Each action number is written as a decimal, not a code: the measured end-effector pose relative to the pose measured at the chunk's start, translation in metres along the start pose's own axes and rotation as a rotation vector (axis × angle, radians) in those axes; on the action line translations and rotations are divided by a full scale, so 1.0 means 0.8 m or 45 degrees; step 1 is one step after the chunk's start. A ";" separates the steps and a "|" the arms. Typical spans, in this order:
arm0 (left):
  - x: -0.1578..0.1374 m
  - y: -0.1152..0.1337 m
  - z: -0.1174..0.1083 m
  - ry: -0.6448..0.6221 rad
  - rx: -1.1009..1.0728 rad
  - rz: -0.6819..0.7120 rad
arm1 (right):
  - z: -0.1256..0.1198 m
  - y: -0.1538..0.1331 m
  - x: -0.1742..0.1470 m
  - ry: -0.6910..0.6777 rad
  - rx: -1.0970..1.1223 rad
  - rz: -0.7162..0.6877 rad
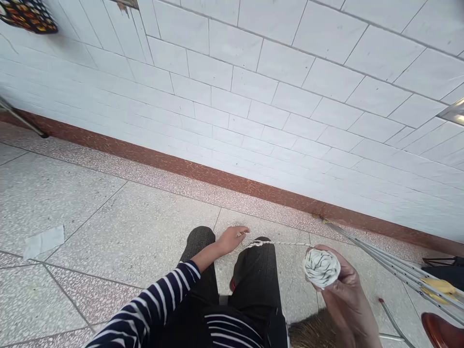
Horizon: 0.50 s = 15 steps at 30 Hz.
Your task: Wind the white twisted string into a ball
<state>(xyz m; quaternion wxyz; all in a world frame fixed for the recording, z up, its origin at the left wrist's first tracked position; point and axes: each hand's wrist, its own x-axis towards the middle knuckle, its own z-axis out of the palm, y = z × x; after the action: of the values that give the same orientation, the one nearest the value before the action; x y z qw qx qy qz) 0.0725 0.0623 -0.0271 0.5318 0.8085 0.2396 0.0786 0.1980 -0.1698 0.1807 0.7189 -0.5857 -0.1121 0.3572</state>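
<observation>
A ball of white cord [321,267] with dark flecks is in my right hand [350,285], its fingers and thumb closed around the sides and underside. From the ball a thin twisted cord [288,243] runs left across my right knee, where it looks looped or knotted. Over the gap between my knees, my left hand [231,239] has its fingers bent towards the thumb, closed on the cord. A little bunched cord shows just behind those fingers; their exact grip is partly hidden.
Metal crutches [384,263] with a yellow part lean at the right, near a brown shoe [440,331]. A bristly brown object [313,329] lies below my right hand. White paper [44,242] is on the floor at left. A tiled wall [250,82] stands ahead.
</observation>
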 end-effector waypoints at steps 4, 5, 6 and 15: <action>0.007 -0.001 0.034 -0.129 0.020 0.135 | -0.007 -0.009 -0.007 0.078 -0.001 -0.040; 0.009 -0.002 0.041 -0.144 0.028 0.167 | -0.009 -0.010 -0.010 0.077 0.001 -0.044; 0.011 -0.003 0.047 -0.151 0.036 0.185 | -0.010 -0.011 -0.013 0.073 0.003 -0.045; 0.024 0.000 0.078 -0.233 0.147 0.078 | -0.019 -0.012 -0.017 0.018 0.030 -0.090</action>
<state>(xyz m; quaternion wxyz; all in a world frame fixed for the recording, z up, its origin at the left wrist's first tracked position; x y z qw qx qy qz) 0.1133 0.0200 -0.0557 0.5013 0.8485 0.1694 0.0068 0.2007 -0.1909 0.1885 0.7387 -0.5754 -0.1236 0.3285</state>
